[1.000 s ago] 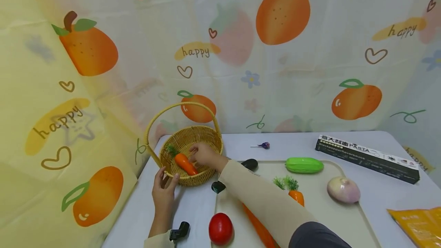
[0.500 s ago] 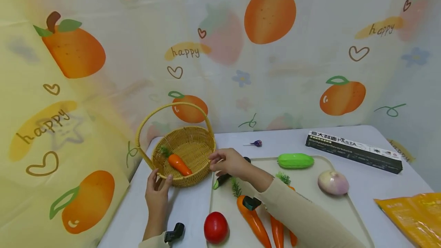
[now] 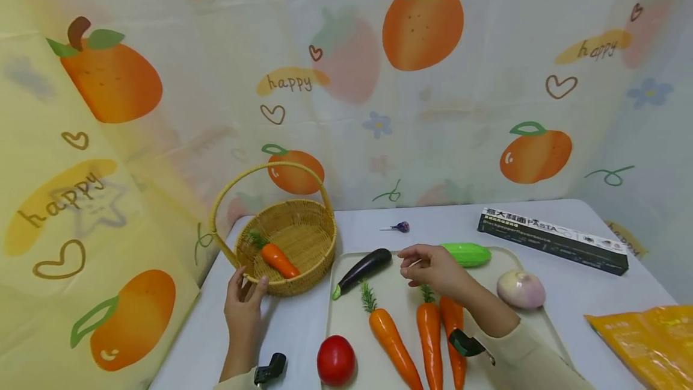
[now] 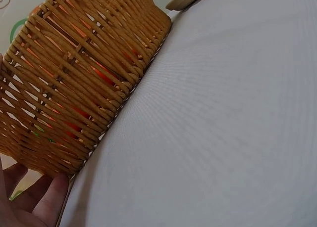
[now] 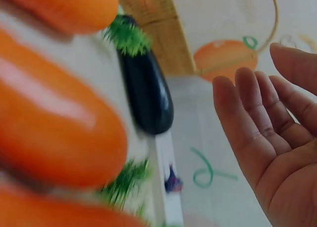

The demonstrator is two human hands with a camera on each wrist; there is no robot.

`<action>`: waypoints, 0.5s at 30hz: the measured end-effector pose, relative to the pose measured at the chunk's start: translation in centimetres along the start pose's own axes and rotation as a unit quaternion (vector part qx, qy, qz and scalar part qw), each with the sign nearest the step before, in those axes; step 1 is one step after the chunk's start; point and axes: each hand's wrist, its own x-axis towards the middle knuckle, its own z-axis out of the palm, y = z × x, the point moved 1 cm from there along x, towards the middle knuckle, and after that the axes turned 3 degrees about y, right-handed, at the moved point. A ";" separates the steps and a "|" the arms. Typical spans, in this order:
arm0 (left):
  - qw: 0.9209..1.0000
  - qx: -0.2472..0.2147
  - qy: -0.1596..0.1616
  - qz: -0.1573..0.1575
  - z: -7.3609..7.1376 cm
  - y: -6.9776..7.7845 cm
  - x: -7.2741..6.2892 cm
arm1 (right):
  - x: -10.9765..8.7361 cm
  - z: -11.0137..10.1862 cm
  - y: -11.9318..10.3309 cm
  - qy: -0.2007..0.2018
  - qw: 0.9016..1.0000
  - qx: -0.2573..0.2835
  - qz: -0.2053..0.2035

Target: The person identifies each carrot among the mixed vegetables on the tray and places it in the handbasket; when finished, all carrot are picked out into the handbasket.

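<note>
A wicker basket with a tall arched handle stands at the left, holding one orange carrot with a green top. My left hand grips its near left side; in the left wrist view the fingertips press against the weave. Above the tray my right hand hovers with nothing in it, fingers loosely bent. It partly covers a green cucumber. Beneath and beside it lie a dark eggplant and three carrots. The right wrist view shows the same eggplant beyond the carrots.
A red tomato sits at the tray's near left, and an onion at its right. Behind the tray lies a lollipop. A black-and-white pasta box and a yellow packet are at the right. A printed curtain hangs behind.
My right hand has left the basket's inside, where the carrot stays, and moved right over the tray. The left hand keeps its place on the basket. The head view has shifted slightly.
</note>
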 end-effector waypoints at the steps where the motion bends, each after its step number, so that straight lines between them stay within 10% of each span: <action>1: 1.000 0.001 0.000 0.000 -0.1 -0.1 0.1 | -0.4 -0.4 0.2 0.009 1.000 -0.006 0.008; 15: 1.000 -0.021 -0.005 -0.005 0.0 0.0 -0.2 | -7.0 -3.4 4.0 0.099 0.993 -0.030 0.058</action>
